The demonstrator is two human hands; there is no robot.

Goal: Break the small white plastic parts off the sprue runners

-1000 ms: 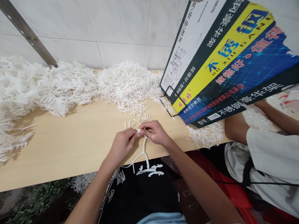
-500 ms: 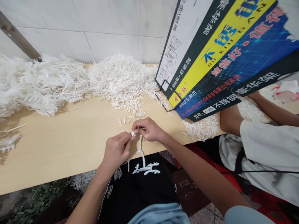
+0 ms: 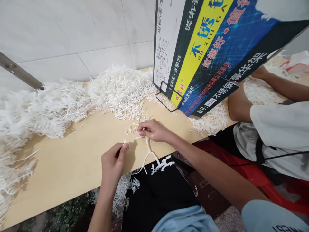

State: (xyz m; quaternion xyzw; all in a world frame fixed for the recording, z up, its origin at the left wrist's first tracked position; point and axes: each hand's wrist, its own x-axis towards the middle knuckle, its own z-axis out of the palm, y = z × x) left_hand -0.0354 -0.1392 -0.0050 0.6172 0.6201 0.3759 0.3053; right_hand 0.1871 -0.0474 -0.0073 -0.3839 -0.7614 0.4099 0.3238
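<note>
My left hand (image 3: 113,159) is closed in a pinch over the table, with the tip of a small white sprig (image 3: 125,141) showing above the thumb. Further right, my right hand (image 3: 153,130) pinches the upper end of a white branched plastic stem (image 3: 148,146). The stem forks below the fingers and hangs past the table edge. Its toothed side twigs (image 3: 162,165) lie against the black cloth on my lap. Several loose white sprigs (image 3: 130,129) lie on the wood just beyond my right hand. The fingertips hide the stem's top.
A long heap of white sprigs (image 3: 120,87) lines the tiled wall. A tall printed carton (image 3: 193,64) stands at the back right, a black wire frame (image 3: 166,98) at its foot. Beside it sits another person in a white sleeve (image 3: 277,129). The wooden table (image 3: 72,164) runs leftward.
My hands have come apart. The left moved left and down with the small white sprig, while the right stays by the loose sprigs holding the stem. The camera view has tilted.
</note>
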